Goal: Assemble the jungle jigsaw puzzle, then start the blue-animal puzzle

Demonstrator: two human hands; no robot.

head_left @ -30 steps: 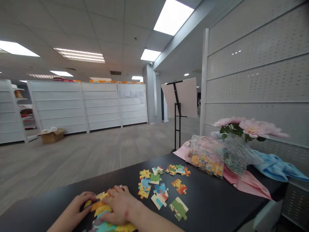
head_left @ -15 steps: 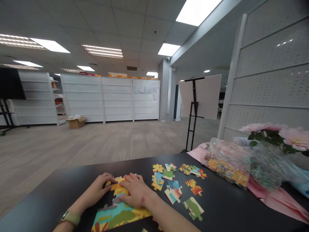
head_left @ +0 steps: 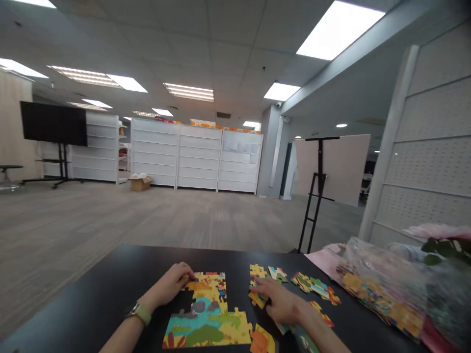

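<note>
A partly joined jigsaw puzzle (head_left: 206,323) lies flat on the black table, showing animals, blue water and yellow ground. At its upper left edge my left hand (head_left: 175,283) is closed, with curled fingers and the fingertips against the border pieces. My right hand (head_left: 281,299) reaches over the loose puzzle pieces (head_left: 257,270) to the right. Its fingers are stretched out and their tips touch a yellow and blue piece; the palm hides some pieces below. An orange and yellow puzzle piece (head_left: 260,339) lies by the puzzle's lower right corner.
More loose pieces (head_left: 302,282) lie right of my right hand. Clear plastic bags of puzzle pieces (head_left: 382,289) and pink paper (head_left: 324,260) cover the table's right side, near pink flowers (head_left: 437,233). Beyond the table stand an easel (head_left: 318,186) and white shelves (head_left: 198,157).
My right hand has left the puzzle and moved right onto the loose pieces. My left hand stays at the puzzle's upper left edge. The view has turned left.
</note>
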